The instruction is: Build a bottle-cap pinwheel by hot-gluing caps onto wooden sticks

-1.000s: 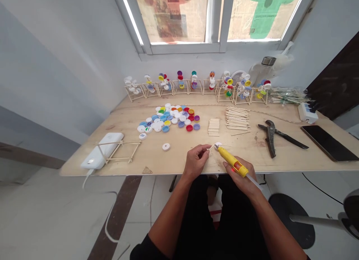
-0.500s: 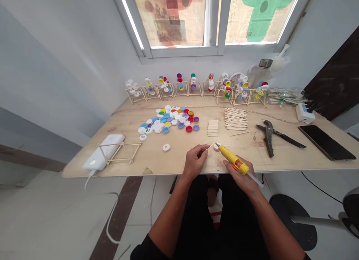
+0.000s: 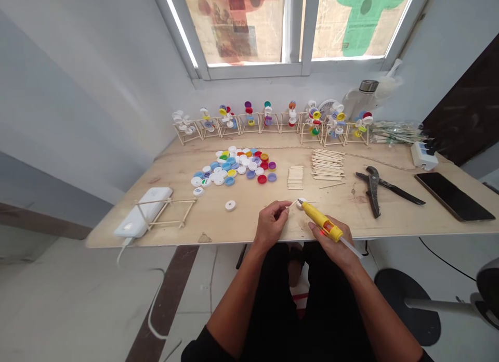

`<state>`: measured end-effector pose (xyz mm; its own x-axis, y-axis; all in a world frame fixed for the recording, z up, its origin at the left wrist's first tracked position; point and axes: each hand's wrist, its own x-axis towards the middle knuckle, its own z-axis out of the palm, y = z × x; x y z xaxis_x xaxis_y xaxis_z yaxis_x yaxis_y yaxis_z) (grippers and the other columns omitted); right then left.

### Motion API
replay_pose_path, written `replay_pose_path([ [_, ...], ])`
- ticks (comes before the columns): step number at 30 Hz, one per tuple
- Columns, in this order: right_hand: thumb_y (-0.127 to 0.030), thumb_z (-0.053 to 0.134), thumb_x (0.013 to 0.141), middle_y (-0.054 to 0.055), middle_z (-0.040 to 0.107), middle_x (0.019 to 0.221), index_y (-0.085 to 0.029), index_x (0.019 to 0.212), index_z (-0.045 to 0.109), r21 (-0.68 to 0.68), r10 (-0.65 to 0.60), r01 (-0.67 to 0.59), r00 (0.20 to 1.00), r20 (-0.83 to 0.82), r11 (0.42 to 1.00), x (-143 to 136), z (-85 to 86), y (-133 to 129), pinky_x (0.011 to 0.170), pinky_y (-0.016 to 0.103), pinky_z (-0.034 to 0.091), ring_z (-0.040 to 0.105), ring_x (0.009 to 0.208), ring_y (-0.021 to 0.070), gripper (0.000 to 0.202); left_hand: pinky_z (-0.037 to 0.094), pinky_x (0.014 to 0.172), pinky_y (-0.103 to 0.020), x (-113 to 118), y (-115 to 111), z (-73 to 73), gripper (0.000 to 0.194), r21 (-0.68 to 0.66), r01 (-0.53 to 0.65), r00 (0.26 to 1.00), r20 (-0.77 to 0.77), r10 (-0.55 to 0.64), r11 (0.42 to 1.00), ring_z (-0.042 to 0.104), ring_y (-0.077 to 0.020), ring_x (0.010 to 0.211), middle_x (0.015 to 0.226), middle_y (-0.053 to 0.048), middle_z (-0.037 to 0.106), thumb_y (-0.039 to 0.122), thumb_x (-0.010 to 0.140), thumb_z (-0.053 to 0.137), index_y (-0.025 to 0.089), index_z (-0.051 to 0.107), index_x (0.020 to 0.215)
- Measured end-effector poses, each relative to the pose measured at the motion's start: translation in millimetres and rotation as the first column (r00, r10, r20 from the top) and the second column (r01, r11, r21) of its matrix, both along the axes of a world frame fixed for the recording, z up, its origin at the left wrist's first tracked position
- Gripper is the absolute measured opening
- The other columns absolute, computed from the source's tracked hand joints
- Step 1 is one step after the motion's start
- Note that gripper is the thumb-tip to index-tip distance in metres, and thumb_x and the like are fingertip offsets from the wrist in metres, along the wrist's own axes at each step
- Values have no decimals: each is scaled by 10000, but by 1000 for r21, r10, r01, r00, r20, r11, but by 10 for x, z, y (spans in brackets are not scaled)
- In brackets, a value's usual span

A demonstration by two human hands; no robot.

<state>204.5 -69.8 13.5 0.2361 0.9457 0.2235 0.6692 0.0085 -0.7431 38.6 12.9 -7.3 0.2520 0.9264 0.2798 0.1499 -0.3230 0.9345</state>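
Note:
My left hand (image 3: 272,222) pinches a short wooden stick (image 3: 293,204) near the table's front edge. In my right hand (image 3: 336,247) is a yellow hot glue gun (image 3: 320,219), with a clear glue stick (image 3: 351,247) poking out of its back. The gun's dark nozzle is at the far tip of the pinched stick; whether they touch I cannot tell. Just behind the nozzle lies a white bottle cap (image 3: 300,206), partly covered by it. Another white cap (image 3: 230,205) sits apart to the left of my left hand.
Colourful bottle caps (image 3: 230,167) lie heaped behind. Short sticks (image 3: 295,178) and longer sticks (image 3: 328,165) are stacked nearby. Pliers (image 3: 373,190) and a phone (image 3: 454,196) lie right. A stick frame (image 3: 171,222) leans on a white power bank (image 3: 142,214). Cap-wheel models (image 3: 249,121) line the back.
The glue gun in my right hand has shifted slightly left, its nozzle closer to the stick's tip. My left hand stays nearly still.

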Motion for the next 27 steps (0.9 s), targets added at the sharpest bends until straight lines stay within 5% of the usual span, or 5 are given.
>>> replay_pose_path([
  [18, -432, 525, 794, -15, 537, 575, -205, 636, 523, -44, 53, -52, 998, 19, 998, 15, 10, 8, 519, 237, 370, 473, 529, 122, 276, 432, 572, -232, 5, 14, -25, 223, 40, -11, 1000, -12, 12, 999, 531, -114, 603, 733, -21, 625, 220, 783, 550, 173, 694, 946],
  [27, -459, 552, 780, -44, 470, 532, -212, 617, 491, -42, -37, 36, 999, -16, 998, -11, -2, 3, 496, 228, 356, 439, 499, 109, 302, 425, 575, -229, -4, 11, -25, 225, 49, -11, 1000, -15, 11, 999, 521, -116, 618, 728, -13, 595, 227, 794, 543, 184, 685, 964],
])
